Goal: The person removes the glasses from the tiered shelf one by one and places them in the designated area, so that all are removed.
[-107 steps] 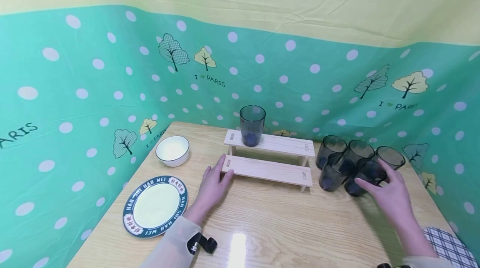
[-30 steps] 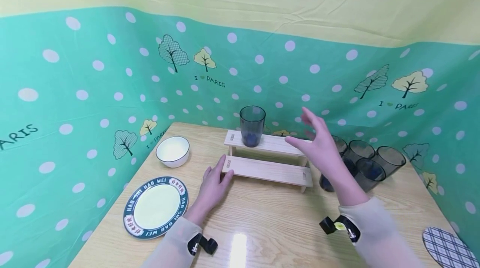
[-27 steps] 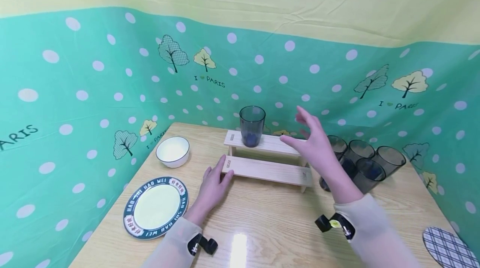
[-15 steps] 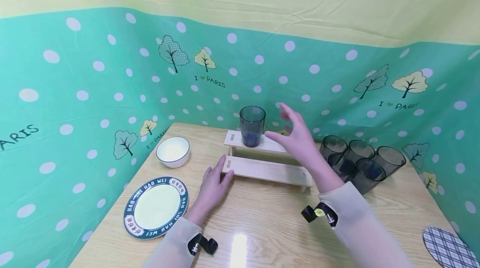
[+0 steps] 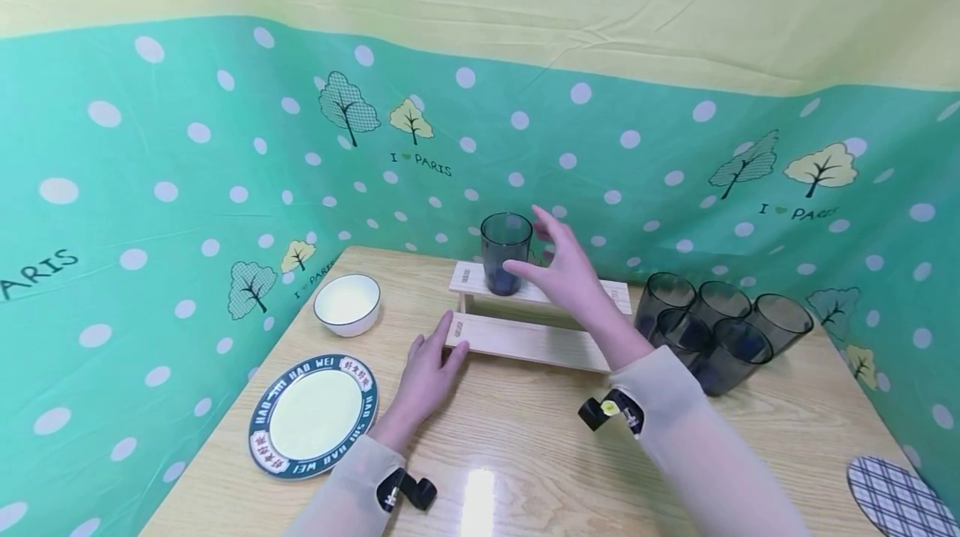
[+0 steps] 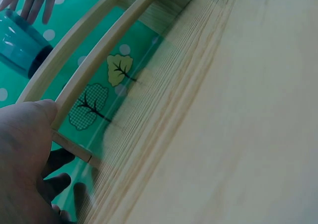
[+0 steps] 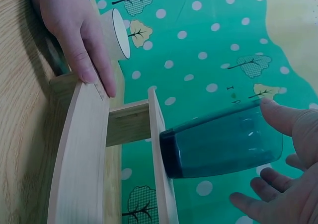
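Note:
A tinted drinking glass [image 5: 498,241] stands upright near the left end of the upper board [image 5: 549,292] of a two-step wooden shelf. My right hand [image 5: 566,268] reaches in from the right, thumb and fingers spread around the glass's right side. In the right wrist view the thumb [image 7: 280,115] is right at the glass's rim and the other fingers hang apart. My left hand [image 5: 430,372] holds the left end of the lower board [image 5: 517,338] between thumb and forefinger. The left wrist view shows its thumb [image 6: 44,110] against the wood.
Several more tinted glasses [image 5: 722,300] stand grouped right of the shelf. A white bowl [image 5: 347,301] and a green-rimmed plate [image 5: 313,416] lie to the left. A checked round mat [image 5: 900,494] sits at the right edge. A patterned cloth [image 5: 420,212] hangs behind the table.
My right hand has left the group of glasses on the right and moved leftward over the shelf to the glass. My left hand has stayed on the shelf's end.

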`<state>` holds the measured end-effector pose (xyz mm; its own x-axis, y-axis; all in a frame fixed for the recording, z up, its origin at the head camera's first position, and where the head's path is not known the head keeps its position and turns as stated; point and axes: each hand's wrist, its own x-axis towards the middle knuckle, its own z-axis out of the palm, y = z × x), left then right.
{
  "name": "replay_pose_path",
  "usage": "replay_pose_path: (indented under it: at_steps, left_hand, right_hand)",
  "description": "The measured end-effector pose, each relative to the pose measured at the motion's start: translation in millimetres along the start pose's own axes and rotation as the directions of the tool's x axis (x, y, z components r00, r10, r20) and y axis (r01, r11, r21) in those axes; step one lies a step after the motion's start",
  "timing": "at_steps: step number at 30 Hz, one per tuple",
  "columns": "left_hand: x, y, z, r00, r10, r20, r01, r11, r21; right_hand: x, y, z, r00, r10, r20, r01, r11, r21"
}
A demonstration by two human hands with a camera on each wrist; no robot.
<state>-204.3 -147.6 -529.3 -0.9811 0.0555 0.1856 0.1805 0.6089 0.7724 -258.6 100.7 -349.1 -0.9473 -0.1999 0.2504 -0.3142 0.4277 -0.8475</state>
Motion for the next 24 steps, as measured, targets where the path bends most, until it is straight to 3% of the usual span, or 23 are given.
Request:
replay_pose_path:
  at_steps: [24]
  left_hand:
    - [0.5,-0.9,0.9,1.0,0.015,0.002,-0.015,1.0,0.017]
  right_hand:
    - [14.2,1.0,20.1,0.999,0.04,0.017,-0.039,0.995,-0.086]
